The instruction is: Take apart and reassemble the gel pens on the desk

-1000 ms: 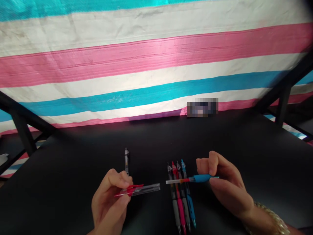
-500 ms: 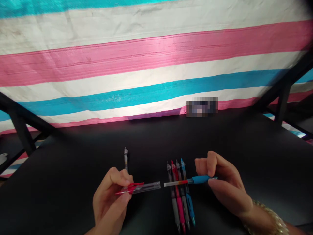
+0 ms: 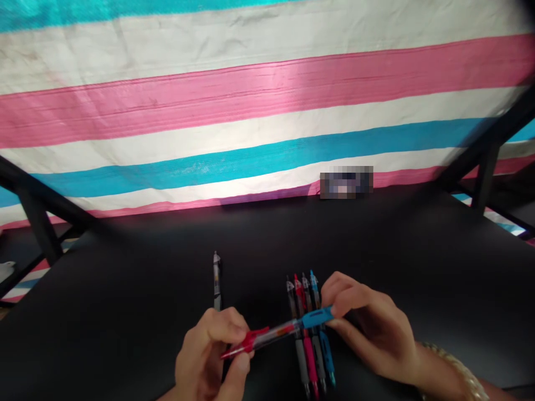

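Observation:
Between thumb and fingers, my left hand (image 3: 213, 348) pinches the red clip end of a clear pen barrel (image 3: 276, 333). My right hand (image 3: 371, 328) pinches the far end of a blue pen grip (image 3: 315, 318). Barrel and grip meet end to end in one line, slightly tilted, with the refill inside the barrel; whether they are fully joined I cannot tell. Below them several pens (image 3: 308, 353) lie side by side on the table, with grey, pink and blue grips, partly covered by the held pen.
A single grey-grip pen (image 3: 216, 281) lies apart, just beyond my left hand. The black table (image 3: 146, 278) runs back to a striped sheet (image 3: 251, 83). A blurred-out object (image 3: 346, 184) stands at the back edge. Dark frame bars (image 3: 478, 167) rise at both sides.
The gap between the two pen parts has closed: the refill has gone into the clear barrel. My right hand has moved left, my left hand right and slightly nearer.

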Tool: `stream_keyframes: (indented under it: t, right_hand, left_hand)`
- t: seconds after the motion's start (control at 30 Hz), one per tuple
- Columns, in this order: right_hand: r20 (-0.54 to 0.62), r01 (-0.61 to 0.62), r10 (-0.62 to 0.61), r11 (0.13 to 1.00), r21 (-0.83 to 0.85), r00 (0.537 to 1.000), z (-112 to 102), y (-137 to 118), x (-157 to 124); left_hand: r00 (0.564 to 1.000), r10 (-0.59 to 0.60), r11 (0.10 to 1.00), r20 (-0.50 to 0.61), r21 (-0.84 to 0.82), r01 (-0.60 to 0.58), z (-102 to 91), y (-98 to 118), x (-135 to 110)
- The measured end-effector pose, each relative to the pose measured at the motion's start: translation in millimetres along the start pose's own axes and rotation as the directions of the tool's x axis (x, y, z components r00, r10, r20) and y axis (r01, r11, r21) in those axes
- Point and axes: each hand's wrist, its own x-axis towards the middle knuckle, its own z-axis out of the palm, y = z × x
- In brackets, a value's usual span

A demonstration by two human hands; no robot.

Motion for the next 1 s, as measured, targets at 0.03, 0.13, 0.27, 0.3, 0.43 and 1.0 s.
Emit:
stream_keyframes:
  t: [0.03,0.13,0.27,0.3,0.43,1.0]
  right_hand:
    - [0.004,0.028,-0.028,0.999,-0.042,1.000,-1,0,1]
    - [0.013,0.064,-0.063,0.982,-0.178,0.998,-5,-2,5]
    - [0.067,0.107,-0.088,0.911,-0.398,0.994,-8,-5,9]
    - [0.076,0.125,-0.102,0.893,-0.432,0.992,-8,-5,9]
    - [0.088,0.176,-0.152,0.868,-0.465,0.984,-7,2,5]
    - [0.194,0.169,-0.089,0.876,-0.452,0.977,-10,5,0]
  left_hand:
    - [1.000,0.003,1.000,0.013,0.030,-0.003,0.3,2,0]
    - [0.999,-0.016,0.996,0.046,0.085,0.012,-0.8,11,3]
    - [0.999,0.036,0.993,0.041,0.106,-0.040,-1.3,16,11]
    - [0.998,0.036,0.994,0.051,0.105,-0.042,-1.1,16,12]
    - [0.999,0.025,0.996,0.023,0.084,-0.027,1.4,9,9]
    - [0.999,-0.015,0.999,-0.035,0.036,0.016,-0.8,-5,0]
